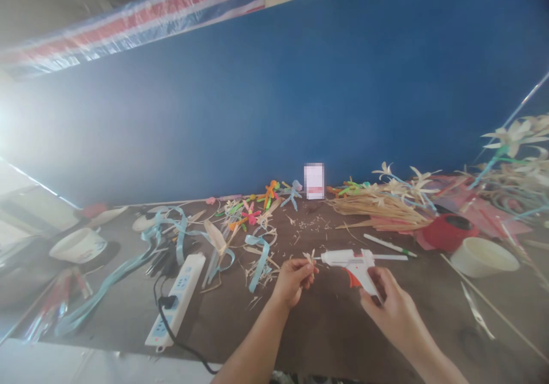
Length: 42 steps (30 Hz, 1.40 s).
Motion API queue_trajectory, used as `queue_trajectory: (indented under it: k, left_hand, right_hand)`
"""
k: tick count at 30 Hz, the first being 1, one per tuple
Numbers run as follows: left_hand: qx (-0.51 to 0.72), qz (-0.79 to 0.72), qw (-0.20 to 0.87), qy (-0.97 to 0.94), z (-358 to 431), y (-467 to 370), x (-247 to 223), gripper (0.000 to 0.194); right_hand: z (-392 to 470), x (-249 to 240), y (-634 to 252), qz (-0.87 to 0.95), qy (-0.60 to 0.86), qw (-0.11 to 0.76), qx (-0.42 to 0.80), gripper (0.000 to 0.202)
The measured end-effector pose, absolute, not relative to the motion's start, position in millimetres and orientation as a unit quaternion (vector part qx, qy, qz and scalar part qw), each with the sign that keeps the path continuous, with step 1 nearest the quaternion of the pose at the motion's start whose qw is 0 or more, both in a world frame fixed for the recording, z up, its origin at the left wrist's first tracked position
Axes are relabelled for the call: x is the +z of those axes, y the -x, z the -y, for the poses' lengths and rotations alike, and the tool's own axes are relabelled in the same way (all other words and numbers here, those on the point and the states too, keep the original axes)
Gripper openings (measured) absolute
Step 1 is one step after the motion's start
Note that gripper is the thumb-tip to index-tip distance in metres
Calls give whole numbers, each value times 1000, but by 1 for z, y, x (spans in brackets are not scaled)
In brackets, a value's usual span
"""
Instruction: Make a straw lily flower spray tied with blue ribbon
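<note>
Near the middle of the table my left hand (295, 281) pinches a small flower made of pale dried strips (310, 260), its petals pointing up past the fingertips. My right hand (388, 295) is wrapped round the handle of a white hot glue gun (345, 258) with an orange trigger. The gun's nozzle points left and reaches the flower; whether it touches cannot be made out. A white glue stick (390, 257) sticks out of the gun's rear. Bits of dried strip lie scattered on the dark table (326, 327) beyond and left of my hands.
To the left lie a white power strip (182, 298) with a black plug, light blue ribbon (259, 264) and a white bowl (79, 244). On the right are a cream cup (484, 256), a red container (446, 232), scissors (477, 310), a white pen-like stick (388, 245) and dried strips (381, 210).
</note>
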<state>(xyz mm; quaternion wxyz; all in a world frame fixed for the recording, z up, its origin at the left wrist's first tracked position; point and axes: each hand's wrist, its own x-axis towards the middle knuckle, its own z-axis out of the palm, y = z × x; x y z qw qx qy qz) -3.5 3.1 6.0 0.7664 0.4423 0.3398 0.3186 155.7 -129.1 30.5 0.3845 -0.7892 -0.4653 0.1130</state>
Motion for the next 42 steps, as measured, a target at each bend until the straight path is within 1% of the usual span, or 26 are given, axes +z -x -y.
queue_trajectory:
  k: [5,14,21,30,42]
  left_hand:
    - [319,-341,765,-444,-2,3,8,25]
    - [321,-331,768,-444,-3,3,8,22]
    - [322,-348,763,-439,-2,3,9,26]
    - [322,-337,768,-438,-2,4,10,22]
    - [323,-339,766,-440,-1,4,11,24]
  right_hand:
    - [130,34,-156,478,799,351,97,25]
    - [130,34,-157,488,798,344,88,25]
    - [130,37,-156,486,804,331,85,23]
    - [131,39,-156,497,795,336,90,22]
    - [132,43,-157,499,794,339,77,24]
